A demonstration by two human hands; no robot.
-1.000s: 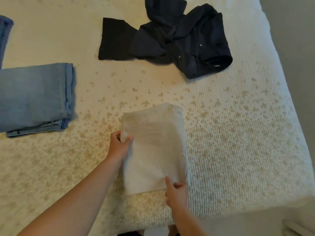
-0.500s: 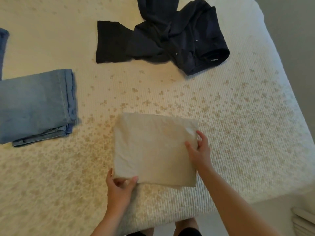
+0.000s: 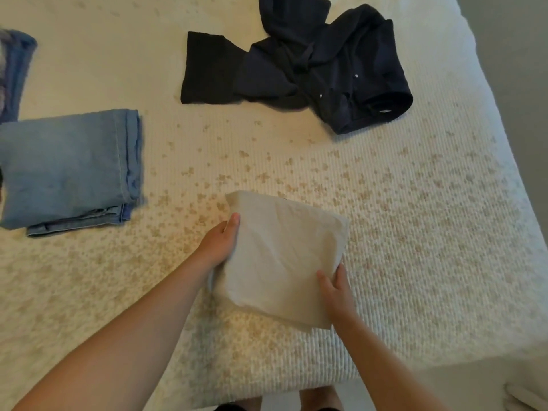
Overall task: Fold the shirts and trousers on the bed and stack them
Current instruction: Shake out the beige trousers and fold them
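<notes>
**Folded beige garment gripped at both edges**

Lying near the front edge of the bed (image 3: 444, 232), a folded beige garment (image 3: 281, 256), tilted and partly lifted. Clamped on its left edge by the left hand (image 3: 218, 244), thumb on top, fingers hidden beneath. Pinched at its lower right edge by the right hand (image 3: 335, 287), fingers curled onto the cloth. Gripped from both sides probably to keep the folds together for carrying. Well apart to the left, folded blue jeans (image 3: 68, 170), a likely base for stacking. Farther up the bed, a crumpled dark navy shirt (image 3: 320, 66), not yet folded.
</notes>
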